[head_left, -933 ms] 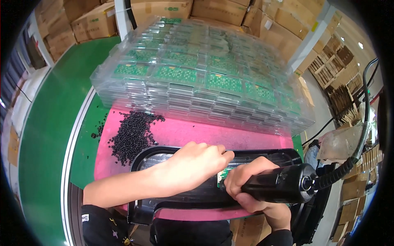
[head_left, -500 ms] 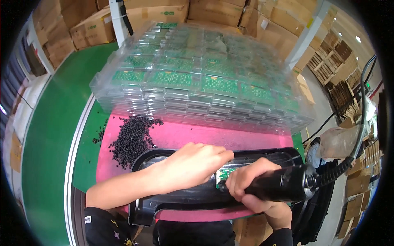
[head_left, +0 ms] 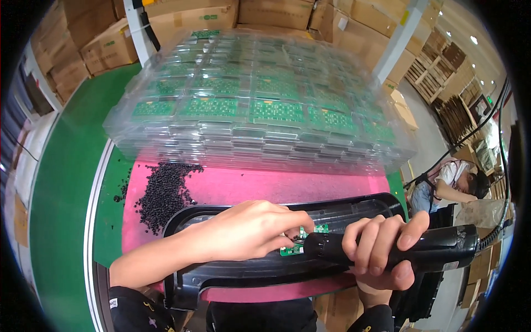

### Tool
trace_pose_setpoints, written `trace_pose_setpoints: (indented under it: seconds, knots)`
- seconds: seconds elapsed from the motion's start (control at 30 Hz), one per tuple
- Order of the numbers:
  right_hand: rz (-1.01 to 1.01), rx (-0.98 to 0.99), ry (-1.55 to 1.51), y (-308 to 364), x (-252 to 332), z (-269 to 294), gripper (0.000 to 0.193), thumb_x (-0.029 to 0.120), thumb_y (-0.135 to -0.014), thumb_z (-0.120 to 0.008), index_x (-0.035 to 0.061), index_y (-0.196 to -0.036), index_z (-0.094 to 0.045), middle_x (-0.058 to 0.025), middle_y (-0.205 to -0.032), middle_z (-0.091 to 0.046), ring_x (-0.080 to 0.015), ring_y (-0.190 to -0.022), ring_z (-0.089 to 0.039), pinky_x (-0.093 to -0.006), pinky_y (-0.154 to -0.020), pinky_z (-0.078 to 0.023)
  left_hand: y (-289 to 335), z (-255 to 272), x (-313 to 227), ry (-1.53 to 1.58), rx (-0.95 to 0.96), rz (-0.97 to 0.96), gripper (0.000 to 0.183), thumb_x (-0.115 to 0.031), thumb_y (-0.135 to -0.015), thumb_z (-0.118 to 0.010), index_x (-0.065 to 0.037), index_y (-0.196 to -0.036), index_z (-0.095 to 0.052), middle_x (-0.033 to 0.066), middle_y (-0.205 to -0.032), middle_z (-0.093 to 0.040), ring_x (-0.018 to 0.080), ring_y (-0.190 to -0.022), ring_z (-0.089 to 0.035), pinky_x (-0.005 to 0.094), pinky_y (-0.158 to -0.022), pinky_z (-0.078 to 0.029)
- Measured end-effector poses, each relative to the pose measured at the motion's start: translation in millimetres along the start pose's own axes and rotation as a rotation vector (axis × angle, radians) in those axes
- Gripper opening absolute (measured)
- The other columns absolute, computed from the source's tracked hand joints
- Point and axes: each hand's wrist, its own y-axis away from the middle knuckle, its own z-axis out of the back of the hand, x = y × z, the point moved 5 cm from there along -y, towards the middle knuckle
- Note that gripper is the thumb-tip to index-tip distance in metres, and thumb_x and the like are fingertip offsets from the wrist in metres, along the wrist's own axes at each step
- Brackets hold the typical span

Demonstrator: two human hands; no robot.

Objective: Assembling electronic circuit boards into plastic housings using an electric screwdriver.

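My right hand (head_left: 381, 249) is closed around a black electric screwdriver (head_left: 437, 246), which lies nearly level with its tip to the left. The tip meets a green circuit board (head_left: 292, 250) inside a long, curved black plastic housing (head_left: 238, 281). Over the board, my left hand (head_left: 254, 229) is closed, thumb and fingers pinched beside the screwdriver tip. Small dark pieces, apparently black screws (head_left: 295, 237), show between its fingertips. Part of the board is hidden by the fingers and the tool.
A pile of small black screws (head_left: 163, 193) lies on the pink mat (head_left: 249, 185), left of the housing. Behind it stand stacked clear trays (head_left: 265, 138) of green boards. A cable (head_left: 492, 238) runs from the screwdriver. Another person (head_left: 456, 180) is at the right; cardboard boxes (head_left: 188, 19) line the back.
My right hand has shifted right along the screwdriver and loosened its fingers. The screwdriver has swung to a more level pose. My left fingers have come down to its tip, and the view has shifted slightly.
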Motion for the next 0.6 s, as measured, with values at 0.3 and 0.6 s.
trace_pose_setpoints:
  seconds: [0.3,0.6]
  knots:
    - [-0.262,0.082,-0.022,-6.2,23.0,16.4,0.030,0.007,-0.081,-0.068,0.0045,-0.100,-0.045,-0.0072,-0.065,-0.054,-0.0183,-0.056,-0.052,-0.0380,-0.060,-0.046,2.4,-3.9,-0.5,-0.074,0.031,0.006,0.048,-0.012,-0.084,-0.073,-0.005,-0.127,-0.052,0.0108,-0.109,-0.063,0.0306,-0.090,-0.067,0.0394,-0.072,-0.056]
    - [-0.273,-0.010,0.151,10.2,-12.8,39.8,0.030,0.015,-0.083,-0.066,0.0061,-0.095,-0.040,-0.0010,-0.056,-0.043,-0.0106,-0.037,-0.037,-0.0268,-0.037,-0.031,7.4,-17.5,13.0,-0.284,0.292,0.125,0.050,-0.014,-0.082,-0.073,0.000,-0.125,-0.050,0.0130,-0.121,-0.054,0.0336,-0.108,-0.061,0.0442,-0.081,-0.056]
